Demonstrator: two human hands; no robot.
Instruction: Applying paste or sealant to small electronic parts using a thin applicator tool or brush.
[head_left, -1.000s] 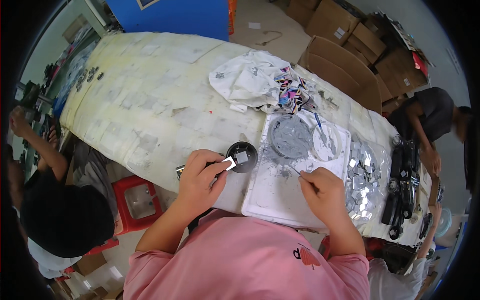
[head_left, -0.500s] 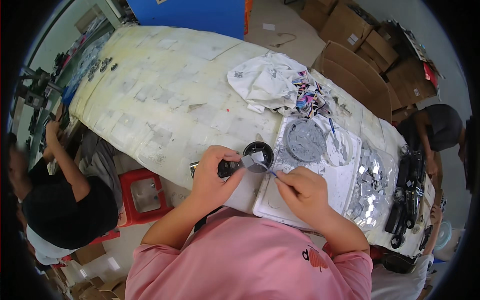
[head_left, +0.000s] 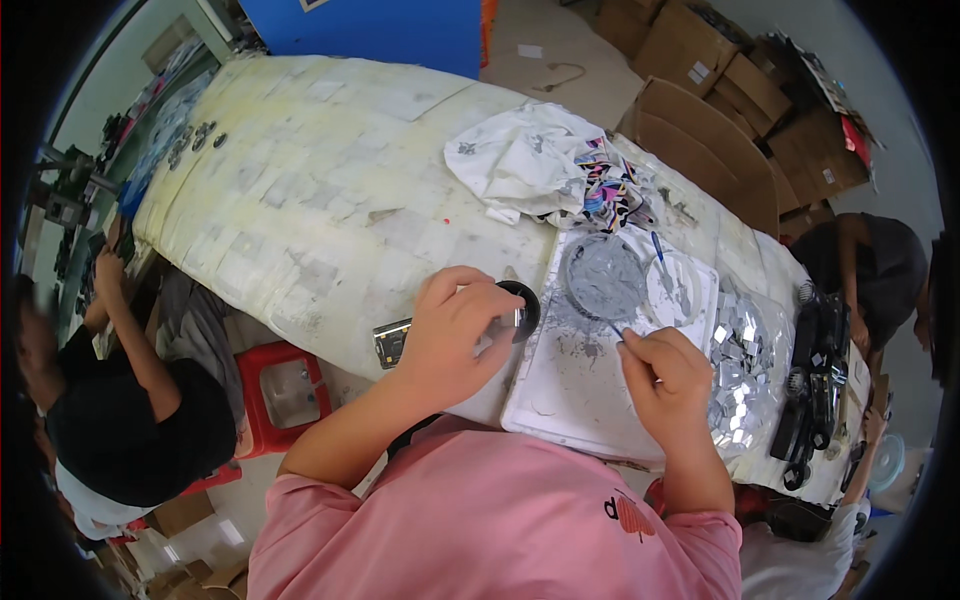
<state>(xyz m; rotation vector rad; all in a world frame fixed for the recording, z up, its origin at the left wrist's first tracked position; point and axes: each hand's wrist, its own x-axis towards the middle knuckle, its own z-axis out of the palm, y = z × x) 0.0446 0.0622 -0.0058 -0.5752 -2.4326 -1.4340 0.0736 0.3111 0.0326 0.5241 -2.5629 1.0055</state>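
Note:
My left hand (head_left: pixel 455 328) is closed around a black handheld device (head_left: pixel 391 343). One end, with small board-like parts showing, sticks out to the left, and the fingers hide its middle. Just past the fingertips is a round black cup-shaped part (head_left: pixel 527 300); whether it belongs to the device I cannot tell. My right hand (head_left: pixel 668 375) pinches a thin blue stick tool (head_left: pixel 614 327), its tip at the near edge of a round dish of grey paste (head_left: pixel 606 275). Beneath the dish lies a white tray (head_left: pixel 560 400), specked with grey.
Beside the dish stands a white round lid (head_left: pixel 672 300) with a blue stick (head_left: pixel 658 250) on it. Small mirror-like squares (head_left: pixel 742 370) fill a plastic bag at right, before black devices (head_left: pixel 815 380). A white cloth (head_left: pixel 515 160) lies behind. Co-workers sit at both sides.
My right hand has moved right with the blue stick, from the black device to the paste dish. My left hand has turned over the device and now covers the grey square piece seen before.

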